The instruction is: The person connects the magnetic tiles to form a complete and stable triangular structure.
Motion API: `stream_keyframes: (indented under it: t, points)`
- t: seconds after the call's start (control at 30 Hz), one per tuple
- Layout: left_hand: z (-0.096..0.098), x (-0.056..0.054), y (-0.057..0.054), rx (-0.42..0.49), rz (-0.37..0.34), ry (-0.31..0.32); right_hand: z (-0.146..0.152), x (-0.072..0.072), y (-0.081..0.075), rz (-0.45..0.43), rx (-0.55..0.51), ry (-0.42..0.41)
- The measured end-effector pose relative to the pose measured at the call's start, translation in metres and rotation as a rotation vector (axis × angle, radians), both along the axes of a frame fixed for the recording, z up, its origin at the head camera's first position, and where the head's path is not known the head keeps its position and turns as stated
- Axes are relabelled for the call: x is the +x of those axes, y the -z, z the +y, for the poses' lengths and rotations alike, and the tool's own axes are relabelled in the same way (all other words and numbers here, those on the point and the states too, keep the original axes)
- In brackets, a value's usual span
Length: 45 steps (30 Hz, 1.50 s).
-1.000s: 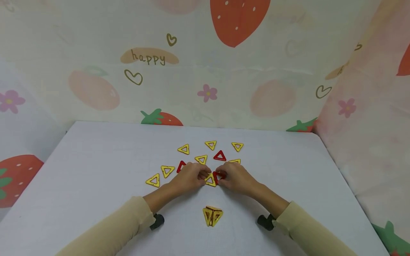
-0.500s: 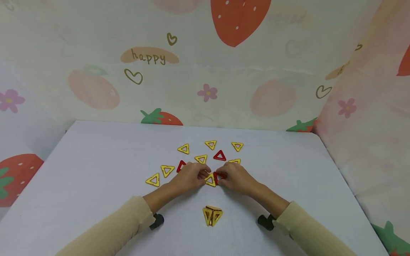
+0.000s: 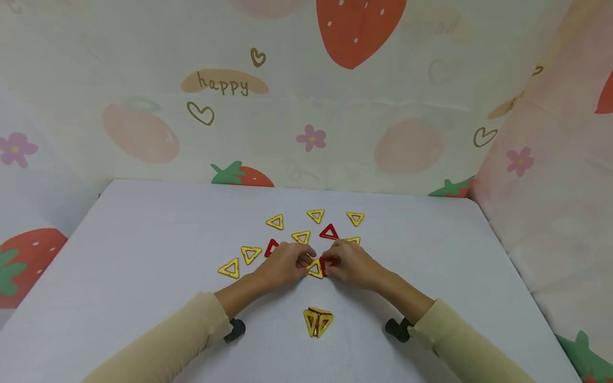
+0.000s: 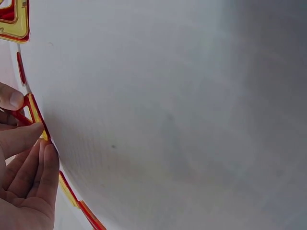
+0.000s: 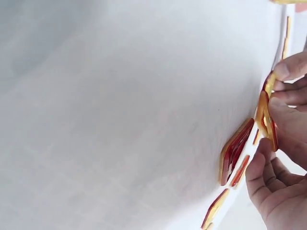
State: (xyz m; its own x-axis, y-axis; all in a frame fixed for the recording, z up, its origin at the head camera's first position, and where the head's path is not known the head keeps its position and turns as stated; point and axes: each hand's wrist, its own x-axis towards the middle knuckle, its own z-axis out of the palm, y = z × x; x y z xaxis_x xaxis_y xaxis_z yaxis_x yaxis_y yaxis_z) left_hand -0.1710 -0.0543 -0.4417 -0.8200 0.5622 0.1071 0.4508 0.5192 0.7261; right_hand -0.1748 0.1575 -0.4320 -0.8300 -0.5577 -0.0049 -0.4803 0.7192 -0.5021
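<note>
Near the table's middle, my left hand (image 3: 283, 264) pinches the left corner of a yellow triangular magnetic tile (image 3: 314, 269), an open frame. My right hand (image 3: 355, 266) pinches a red triangular magnetic tile (image 3: 323, 267), its edge meeting the yellow tile's right side. Fingers cover part of the red tile. In the left wrist view, thumb and fingers grip the lower end of the yellow tile (image 4: 36, 115), seen nearly edge-on with a red rim. The right wrist view shows a tilted tile (image 5: 262, 112) between the fingers.
Closer to the body stands a small pyramid of joined yellow tiles (image 3: 318, 322). Several loose triangles lie beyond and left of the hands, among them a yellow tile (image 3: 229, 268) and a red tile (image 3: 329, 232). Patterned cloth (image 3: 345, 138) backs the white table (image 3: 158, 223).
Both hands stay in nearly the same place. The red tile shows slightly narrower beside the yellow one than a second ago; the loose tiles and the pyramid have not moved.
</note>
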Motion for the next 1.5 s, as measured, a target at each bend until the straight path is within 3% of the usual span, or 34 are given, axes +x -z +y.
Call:
stream_keyframes:
  t: [0.53,0.77,1.0,1.23,1.5]
  points:
    - [0.0008,0.0016,0.0007,0.002,-0.019,-0.012,-0.0019,0.0001,-0.0006,-0.021,-0.119,-0.022]
    - [0.0012,0.0027,0.0001,0.005,-0.049,-0.039,-0.0018,0.0015,-0.0010,-0.064,-0.135,-0.022]
    - [0.0012,0.0045,0.0012,0.009,-0.036,-0.047,-0.0006,0.0013,-0.0014,-0.082,-0.125,-0.036]
    - [0.0002,0.0048,0.0023,0.029,-0.039,-0.025,0.0013,0.0000,-0.0005,-0.093,-0.141,-0.058]
    - [-0.0073,0.0038,-0.0021,0.036,-0.098,-0.016,0.0032,-0.0008,0.0005,-0.113,-0.148,-0.076]
